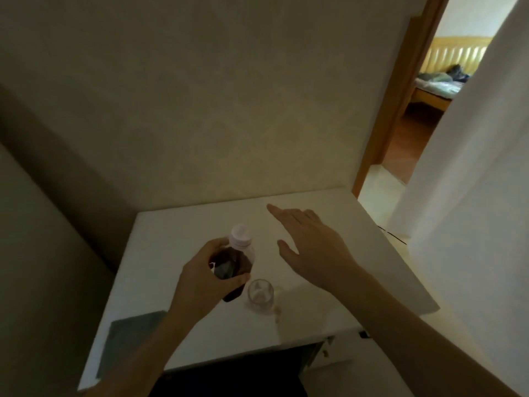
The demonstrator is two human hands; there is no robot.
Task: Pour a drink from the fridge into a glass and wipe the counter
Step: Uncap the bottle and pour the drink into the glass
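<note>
White counter (177, 233) | left hand (200, 277) grips bottle (233, 267) | glass (260, 295) beside | right hand (312, 247) spread

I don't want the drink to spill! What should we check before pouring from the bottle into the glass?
1. Left hand grips the bottle: ok.
2. Cap off: not ok, it is on.
3. Glass upright on the counter: ok.
4. Glass has room: ok, looks empty.
5. Right hand free for the cap: ok, open, holding nothing.
6. Wiping cloth nearby: ok, a grey one lies at the counter's left.
</note>
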